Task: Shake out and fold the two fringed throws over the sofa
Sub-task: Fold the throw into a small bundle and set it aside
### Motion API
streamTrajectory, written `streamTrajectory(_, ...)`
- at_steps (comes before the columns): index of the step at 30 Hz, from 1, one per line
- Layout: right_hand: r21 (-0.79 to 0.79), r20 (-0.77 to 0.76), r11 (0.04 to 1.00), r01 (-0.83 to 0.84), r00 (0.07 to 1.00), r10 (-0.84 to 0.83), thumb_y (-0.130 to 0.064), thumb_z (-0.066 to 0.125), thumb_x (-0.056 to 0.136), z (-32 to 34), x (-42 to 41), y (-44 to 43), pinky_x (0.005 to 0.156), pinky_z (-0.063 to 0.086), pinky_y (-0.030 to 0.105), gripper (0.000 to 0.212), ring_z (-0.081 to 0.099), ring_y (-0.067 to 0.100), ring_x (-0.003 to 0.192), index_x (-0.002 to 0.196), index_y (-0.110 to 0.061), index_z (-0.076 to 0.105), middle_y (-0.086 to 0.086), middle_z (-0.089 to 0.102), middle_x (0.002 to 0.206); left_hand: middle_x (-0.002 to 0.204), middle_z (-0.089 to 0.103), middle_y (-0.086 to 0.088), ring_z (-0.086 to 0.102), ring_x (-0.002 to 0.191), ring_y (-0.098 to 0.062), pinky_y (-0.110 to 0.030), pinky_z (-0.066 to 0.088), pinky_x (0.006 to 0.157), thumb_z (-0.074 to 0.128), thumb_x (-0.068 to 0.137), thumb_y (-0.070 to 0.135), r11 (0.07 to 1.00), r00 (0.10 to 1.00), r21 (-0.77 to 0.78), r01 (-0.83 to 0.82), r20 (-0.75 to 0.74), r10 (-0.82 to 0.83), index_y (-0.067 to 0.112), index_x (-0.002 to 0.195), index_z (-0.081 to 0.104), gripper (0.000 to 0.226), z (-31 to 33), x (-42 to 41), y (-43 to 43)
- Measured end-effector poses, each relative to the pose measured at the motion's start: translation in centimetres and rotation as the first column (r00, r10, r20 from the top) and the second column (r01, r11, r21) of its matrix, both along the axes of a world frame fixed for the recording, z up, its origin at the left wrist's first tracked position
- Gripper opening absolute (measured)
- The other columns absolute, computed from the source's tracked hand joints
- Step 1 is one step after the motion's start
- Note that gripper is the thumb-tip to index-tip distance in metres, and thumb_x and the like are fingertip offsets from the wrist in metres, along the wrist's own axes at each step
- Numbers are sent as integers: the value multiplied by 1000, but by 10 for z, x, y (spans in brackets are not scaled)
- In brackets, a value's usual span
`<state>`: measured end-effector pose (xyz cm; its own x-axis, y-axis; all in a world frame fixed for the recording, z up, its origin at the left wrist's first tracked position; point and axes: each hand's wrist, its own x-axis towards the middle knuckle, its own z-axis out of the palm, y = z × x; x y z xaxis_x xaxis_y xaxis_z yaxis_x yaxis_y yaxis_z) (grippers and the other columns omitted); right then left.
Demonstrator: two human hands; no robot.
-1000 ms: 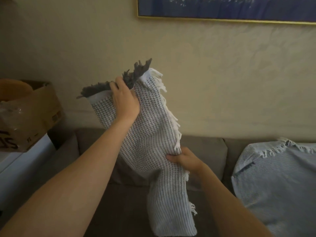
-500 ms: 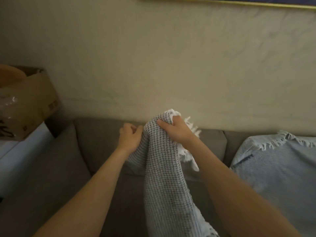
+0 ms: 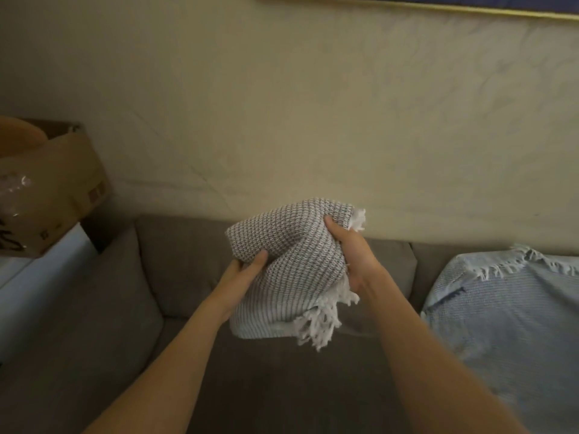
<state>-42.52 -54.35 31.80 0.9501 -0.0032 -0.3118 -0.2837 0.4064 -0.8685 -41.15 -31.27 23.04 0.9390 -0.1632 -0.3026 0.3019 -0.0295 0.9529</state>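
**A:** Head view, the only one. The left hand [image 3: 246,272] and the right hand [image 3: 352,258] are both gripping the grey throw [image 3: 291,245], one at each side of the bundle. The left thumb is pressing on top, with the fingers hidden beneath. The right fingers are curling round the far edge.

**B:** And where is that throw sitting?

**A:** It is being held in the air, above the seat of the sofa [image 3: 188,261] and in front of the back cushion, touching neither as far as I can tell. It is doubled into a thick, loose packet, and its white fringe [image 3: 319,327] is hanging out of the lower right corner.

**B:** What about the second one?

**A:** The blue throw [image 3: 507,308] is lying spread over the right end of the sofa, well apart from the hands, with its fringe running along the top of the backrest. Whether it is folded under there, I cannot tell.

**B:** So how far along is the job?

**A:** In my judgement, past the middle. The grey throw is looking nearly folded, but the packet is bulging and its edges are not lining up. Squaring it off and laying it over the sofa are the steps remaining. The blue one is appearing already placed.

**B:** Anything else in the room?

**A:** A cardboard box [image 3: 62,189] is resting at the left beside the sofa arm, and a gilt picture frame [image 3: 438,9] is hanging on the wall above.
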Motion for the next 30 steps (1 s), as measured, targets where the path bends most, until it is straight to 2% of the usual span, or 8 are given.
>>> streamTrajectory(5, 93, -60, 995, 27, 998, -21, -34, 60, 103, -4, 10, -14, 106, 51, 53, 40, 70, 38, 114, 129, -4, 67, 19, 72, 124, 121, 77, 11, 72, 109, -3, -33, 50, 104, 69, 99, 37, 968, 993, -230, -104, 28, 114, 28, 128, 67, 30, 13, 3, -7)
streamTrajectory(9, -245, -81, 951, 189, 973, -215, -24, 77, 92, -6, 18, -31, 80, 61, 44, 35, 75, 35, 92, 112, 3, 65, 18, 76, 105, 111, 80, 2, 76, 101, -13, -30, 57, 81, 70, 100, 33, 954, 957, -138, -267, 74, 279, 23, 111, 74, 15, 30, 12, -9)
streamTrajectory(12, -529, -11, 763, 371, 896, -443, -26, 85, 83, -23, 22, -40, 63, 52, 30, 33, 67, 25, 78, 89, -2, 62, 13, 69, 93, 100, 81, -1, 77, 94, -18, -27, 57, 71, 77, 95, 38, 964, 962, -4, -268, 52, 267, 15, 104, 79, 25, 38, 17, -9)
streamTrajectory(14, -699, 62, 593, 400, 860, -506, -36, 80, 84, -37, 22, -41, 63, 48, 31, 42, 66, 28, 82, 100, -2, 64, 11, 66, 95, 98, 82, -8, 80, 88, -21, -26, 58, 66, 81, 92, 32, 983, 984, -26, -179, -16, 179, 8, 103, 80, 27, 48, 16, -13)
streamTrajectory(18, -879, 213, 321, 352, 893, -396, -30, 64, 90, -57, 14, -23, 95, 46, 44, 47, 54, 36, 112, 132, -12, 50, 15, 53, 128, 103, 80, -18, 80, 86, -27, -31, 61, 66, 80, 92, 13, 990, 990, -85, -109, -100, 101, -4, 106, 77, 23, 55, 18, -29)
streamTrajectory(21, -806, 418, 413, 423, 902, -108, -25, 70, 83, -61, -5, 12, 78, 44, 22, 33, 57, 16, 96, 112, -18, 57, 0, 58, 110, 99, 79, -22, 79, 75, -30, -32, 60, 57, 77, 92, 3, 965, 960, -120, -234, -185, 210, -10, 108, 72, 21, 52, 19, -54)
streamTrajectory(24, -771, 586, 446, 454, 780, 218, -23, 72, 77, -74, -21, 42, 76, 42, 17, 44, 53, 14, 91, 114, -19, 50, -4, 51, 103, 100, 75, -20, 74, 78, -30, -30, 57, 52, 74, 93, 4, 921, 909, -120, -371, -248, 335, -5, 118, 66, 28, 51, 18, -72)
streamTrajectory(30, -770, 511, 510, 383, 849, 136, -52, 75, 75, -83, -12, 64, 99, 50, 40, 93, 47, 17, 122, 150, -24, 28, -5, 37, 132, 79, 67, -15, 63, 65, -25, -31, 49, 54, 61, 93, -3, 795, 809, -183, -578, -258, 529, -6, 119, 63, 26, 60, 27, -66)
